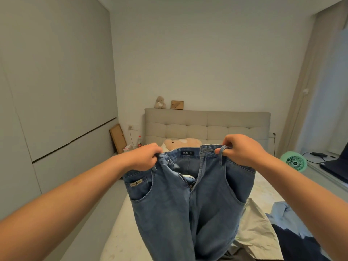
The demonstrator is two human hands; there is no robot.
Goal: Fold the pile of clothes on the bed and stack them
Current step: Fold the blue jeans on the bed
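Note:
A pair of blue jeans [188, 204] hangs in the air in front of me, front side facing me, fly open. My left hand [145, 157] grips the left end of the waistband. My right hand [241, 149] pinches the right end at a belt loop. The legs drop down out of view at the bottom. Under and right of the jeans, on the bed [120, 232], lie a beige garment [258, 228], a light blue garment [288, 213] and a dark navy garment [301, 245].
A padded headboard [207, 125] stands at the far end, with a plush toy [182, 143] lying before it. A green fan [293, 161] and a laptop [335, 166] sit on the right ledge. A bottle [139, 141] stands at the left bedside.

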